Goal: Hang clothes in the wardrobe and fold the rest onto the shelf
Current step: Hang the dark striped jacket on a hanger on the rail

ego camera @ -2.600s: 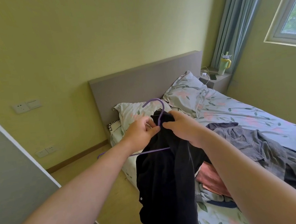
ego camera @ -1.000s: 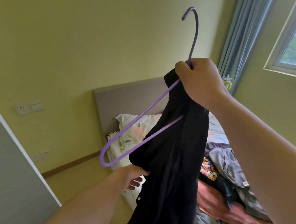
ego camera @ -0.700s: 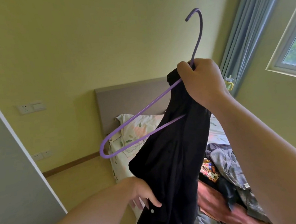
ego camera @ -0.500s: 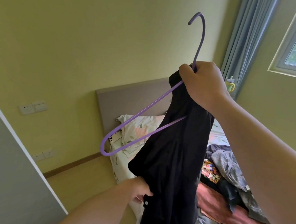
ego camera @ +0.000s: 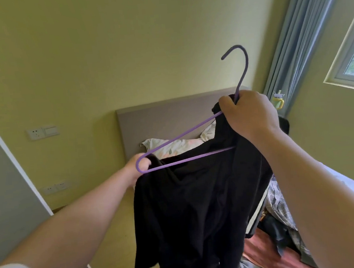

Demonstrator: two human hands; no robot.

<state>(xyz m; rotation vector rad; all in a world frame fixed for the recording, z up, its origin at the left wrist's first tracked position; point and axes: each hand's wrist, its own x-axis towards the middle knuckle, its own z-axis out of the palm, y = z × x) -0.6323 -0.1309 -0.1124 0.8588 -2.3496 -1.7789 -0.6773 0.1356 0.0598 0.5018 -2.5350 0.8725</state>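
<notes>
Grips the purple hanger [ego camera: 185, 161] just below its hook with the right hand [ego camera: 249, 116], fingers clenched round the neck together with a bunch of the black garment [ego camera: 192, 208]. Grasps the garment's shoulder with the left hand [ego camera: 138, 165], fingers curled on the cloth right at the hanger's rounded left end. Hangs in mid-air beside the pile of clothes [ego camera: 279, 208], hanger tilted with the left end low and most of the cloth below the bars rather than draped over them. Risks sliding the whole garment off the sloping bar upon loosening the right-hand bunch, apparently the main thing keeping it up. Risks stretching or snagging the neckline if tugged hard over the loop. Risks a lopsided hang, and so a drop on the way to the wardrobe rail, not in view here.
</notes>
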